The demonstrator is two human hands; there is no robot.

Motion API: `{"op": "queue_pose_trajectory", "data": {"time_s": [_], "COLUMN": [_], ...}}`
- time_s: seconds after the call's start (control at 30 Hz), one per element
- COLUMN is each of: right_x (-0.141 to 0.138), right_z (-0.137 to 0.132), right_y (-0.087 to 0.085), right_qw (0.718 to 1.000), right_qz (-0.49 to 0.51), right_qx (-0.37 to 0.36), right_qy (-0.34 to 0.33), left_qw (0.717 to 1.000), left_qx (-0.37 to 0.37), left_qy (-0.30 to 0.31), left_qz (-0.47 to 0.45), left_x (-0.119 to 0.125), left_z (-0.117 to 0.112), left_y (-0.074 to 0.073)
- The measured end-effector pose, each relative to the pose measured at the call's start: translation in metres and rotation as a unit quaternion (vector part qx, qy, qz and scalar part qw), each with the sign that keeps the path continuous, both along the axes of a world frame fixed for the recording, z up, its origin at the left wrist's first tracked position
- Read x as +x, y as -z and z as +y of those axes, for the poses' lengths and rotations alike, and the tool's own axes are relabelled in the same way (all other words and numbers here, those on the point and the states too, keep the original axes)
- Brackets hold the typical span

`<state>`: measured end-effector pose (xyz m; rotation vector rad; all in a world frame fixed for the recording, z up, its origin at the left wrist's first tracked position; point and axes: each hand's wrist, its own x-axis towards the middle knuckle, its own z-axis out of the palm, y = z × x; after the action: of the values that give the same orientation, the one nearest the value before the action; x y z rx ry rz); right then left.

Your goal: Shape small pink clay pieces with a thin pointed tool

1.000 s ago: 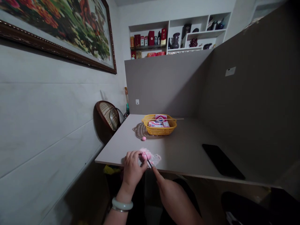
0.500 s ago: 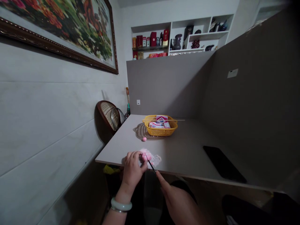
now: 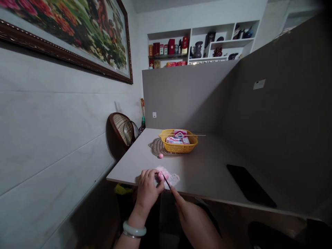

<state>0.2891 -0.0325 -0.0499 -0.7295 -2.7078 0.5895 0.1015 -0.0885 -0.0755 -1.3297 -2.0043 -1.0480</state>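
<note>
My left hand point(image 3: 147, 189), with a pale bangle at the wrist, curls its thumb and fingers around a pink soap-like lump point(image 3: 162, 175) near the table's front edge. A thin dark knife point(image 3: 166, 181) extends from my right hand point(image 3: 186, 209), its tip against the lump. My right index finger lies along the knife; the other fingers are mostly hidden beneath the hand. Pale pink and white shavings point(image 3: 174, 179) lie under and beside the lump. Farther back sits a small pink ball point(image 3: 160, 156).
A yellow plastic basket point(image 3: 178, 148) holds several pink-and-white packets, with a thin stick point(image 3: 199, 135) across its rim. A flat black object point(image 3: 250, 185) lies on the table point(image 3: 207, 169) at right. Grey panels point(image 3: 186, 97) rise behind and at right. A round woven tray point(image 3: 119, 128) leans at left.
The camera view has shifted slightly, so the scene sits a little lower. The knife tip stays at the pink lump, its angle slightly steeper. My left hand keeps its hold.
</note>
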Motion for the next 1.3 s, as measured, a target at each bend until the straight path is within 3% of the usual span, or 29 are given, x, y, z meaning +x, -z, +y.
{"op": "queue_pose_trajectory", "data": {"time_s": [0.27, 0.6, 0.87, 1.1, 1.3], "right_x": [-0.020, -0.040, -0.037, -0.013, -0.011], "right_z": [-0.001, 0.006, 0.002, -0.001, -0.008], "right_y": [-0.007, -0.005, -0.001, 0.003, -0.017], "right_qw": [0.999, 0.995, 0.993, 0.991, 0.992], "right_qz": [0.010, -0.055, -0.081, -0.110, -0.105], "right_qx": [0.046, 0.073, 0.080, 0.076, 0.071], "right_qy": [0.005, 0.035, 0.026, 0.019, 0.021], "left_qw": [1.000, 0.999, 0.997, 0.999, 0.998], "left_qx": [-0.004, -0.011, -0.039, -0.032, -0.033], "left_qy": [0.013, 0.032, 0.043, 0.031, 0.037], "left_qz": [-0.023, -0.040, -0.046, -0.024, -0.030], "left_x": [0.001, -0.008, -0.013, -0.008, -0.011], "left_z": [-0.001, 0.000, 0.005, 0.001, 0.002], "left_y": [0.000, -0.003, -0.013, -0.013, -0.012]}}
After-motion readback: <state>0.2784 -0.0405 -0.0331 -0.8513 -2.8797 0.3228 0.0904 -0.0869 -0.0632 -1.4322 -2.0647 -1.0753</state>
